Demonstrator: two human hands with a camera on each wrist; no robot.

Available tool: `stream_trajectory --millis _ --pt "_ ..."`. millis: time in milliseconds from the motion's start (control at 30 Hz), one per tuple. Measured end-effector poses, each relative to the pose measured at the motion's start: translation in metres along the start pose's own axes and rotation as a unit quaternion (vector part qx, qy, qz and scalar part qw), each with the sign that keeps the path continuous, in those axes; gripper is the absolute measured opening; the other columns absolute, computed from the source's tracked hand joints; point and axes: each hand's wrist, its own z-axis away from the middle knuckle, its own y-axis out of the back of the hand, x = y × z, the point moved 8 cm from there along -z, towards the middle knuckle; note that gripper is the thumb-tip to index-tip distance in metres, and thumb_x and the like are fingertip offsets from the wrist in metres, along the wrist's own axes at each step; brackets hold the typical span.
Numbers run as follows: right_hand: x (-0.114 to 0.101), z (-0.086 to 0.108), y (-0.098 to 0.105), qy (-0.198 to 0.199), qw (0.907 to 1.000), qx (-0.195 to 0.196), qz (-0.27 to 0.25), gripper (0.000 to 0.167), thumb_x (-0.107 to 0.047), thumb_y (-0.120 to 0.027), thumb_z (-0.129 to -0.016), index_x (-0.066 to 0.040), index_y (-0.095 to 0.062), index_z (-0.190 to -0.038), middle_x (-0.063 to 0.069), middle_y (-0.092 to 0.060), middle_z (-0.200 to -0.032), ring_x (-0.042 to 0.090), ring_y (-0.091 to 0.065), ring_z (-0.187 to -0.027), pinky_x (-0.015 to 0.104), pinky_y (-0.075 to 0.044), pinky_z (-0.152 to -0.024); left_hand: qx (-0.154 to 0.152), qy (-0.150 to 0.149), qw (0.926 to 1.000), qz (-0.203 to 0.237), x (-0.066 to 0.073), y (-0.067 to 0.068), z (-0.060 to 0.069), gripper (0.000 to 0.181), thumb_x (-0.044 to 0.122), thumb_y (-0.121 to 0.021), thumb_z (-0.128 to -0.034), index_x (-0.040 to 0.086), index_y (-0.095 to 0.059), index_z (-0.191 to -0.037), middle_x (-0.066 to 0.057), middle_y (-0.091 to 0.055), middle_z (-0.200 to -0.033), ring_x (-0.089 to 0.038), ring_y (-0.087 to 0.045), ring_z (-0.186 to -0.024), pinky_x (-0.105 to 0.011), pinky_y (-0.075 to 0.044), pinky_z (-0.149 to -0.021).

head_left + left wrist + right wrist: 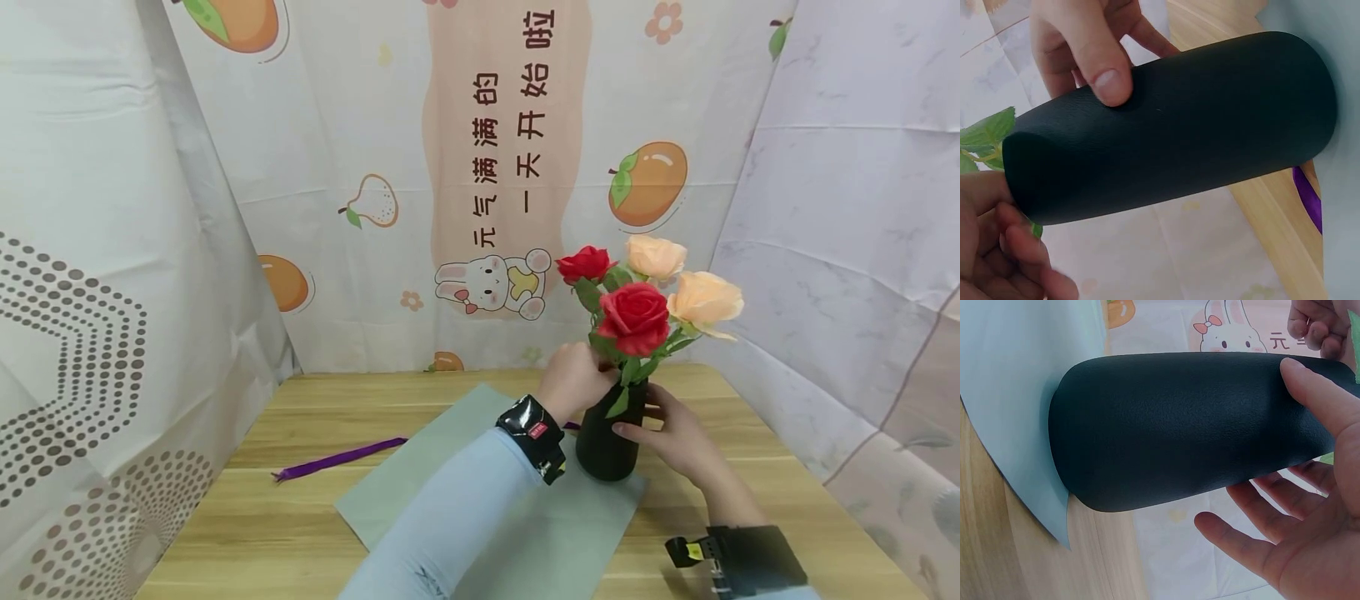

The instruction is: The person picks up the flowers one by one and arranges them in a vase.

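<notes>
A black vase stands on a sheet of grey-green paper, leaning slightly. Two red roses and two peach roses with green leaves rise from its mouth. At the rim, my left hand has its fingers curled and pinches a rose stem; leaves and the rim partly hide the fingertips. My right hand holds the vase from the right, its thumb laid along the side. In the left wrist view, the dark vase fills the middle, with that thumb pressing on it.
A purple ribbon lies across the wooden table, passing under the paper. A printed curtain hangs behind the table, with more cloth on both sides.
</notes>
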Motion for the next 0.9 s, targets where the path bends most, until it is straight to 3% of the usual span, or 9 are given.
stream_trajectory --millis 200,367,533,667,800,900 --pt "0.003 0.0 0.0 -0.004 1.0 -0.002 -0.001 0.092 -0.046 -0.078 -0.089 0.0 -0.032 -0.155 0.028 -0.045 -0.147 0.056 -0.046 -0.129 0.059 -0.053 -0.089 -0.013 0.037 0.9992 0.001 -0.004 -0.005 -0.005 0.043 0.021 -0.074 -0.0924 0.017 -0.053 -0.055 0.009 -0.045 -0.047 -0.005 -0.045 -0.051 -0.02 -0.034 -0.048" --pt "0.002 0.0 0.001 0.001 1.0 0.001 0.002 0.092 -0.044 -0.079 -0.089 0.0 -0.033 -0.154 0.028 -0.046 -0.146 0.055 -0.048 -0.128 0.059 -0.054 -0.088 -0.023 0.053 0.9965 0.061 -0.011 -0.009 -0.004 0.044 0.02 -0.073 -0.0933 0.016 -0.052 -0.054 0.008 -0.044 -0.046 -0.008 -0.044 -0.049 -0.022 -0.032 -0.047" --pt "-0.002 0.0 0.001 0.006 1.0 0.005 0.002 0.089 -0.042 -0.079 -0.089 0.0 -0.034 -0.153 0.029 -0.047 -0.144 0.055 -0.05 -0.127 0.058 -0.054 -0.088 -0.036 0.047 0.9926 0.106 -0.011 -0.008 -0.001 0.044 0.021 -0.07 -0.0964 0.015 -0.048 -0.059 0.006 -0.042 -0.049 -0.012 -0.044 -0.05 -0.024 -0.035 -0.05" --pt "-0.003 0.0 0.001 0.01 0.9999 0.009 0.0 0.087 -0.04 -0.079 -0.089 0.001 -0.035 -0.153 0.029 -0.048 -0.143 0.055 -0.05 -0.126 0.059 -0.054 -0.088 -0.019 0.05 0.9878 0.146 -0.014 -0.006 0.002 0.04 0.021 -0.07 -0.0967 0.012 -0.055 -0.061 0.005 -0.045 -0.049 -0.013 -0.044 -0.05 -0.024 -0.034 -0.05" --pt "-0.004 0.0 0.001 0.014 0.9999 0.01 0.0 0.086 -0.04 -0.079 -0.09 0.001 -0.035 -0.152 0.029 -0.049 -0.143 0.055 -0.05 -0.126 0.059 -0.054 -0.088 -0.003 0.056 0.9862 0.156 -0.019 -0.006 0.005 0.026 0.022 -0.067 -0.1002 0.011 -0.076 -0.079 0.008 -0.057 -0.06 -0.01 -0.049 -0.057 -0.021 -0.037 -0.052" --pt "-0.003 0.0 0.0 0.009 0.9999 0.009 0.003 0.089 -0.043 -0.079 -0.089 0.001 -0.035 -0.152 0.029 -0.048 -0.144 0.055 -0.05 -0.126 0.059 -0.053 -0.088 0.008 0.073 0.9853 0.155 -0.021 -0.007 0.006 0.016 0.021 -0.066 -0.1011 0.012 -0.078 -0.095 0.007 -0.065 -0.072 -0.008 -0.054 -0.064 -0.02 -0.042 -0.057"
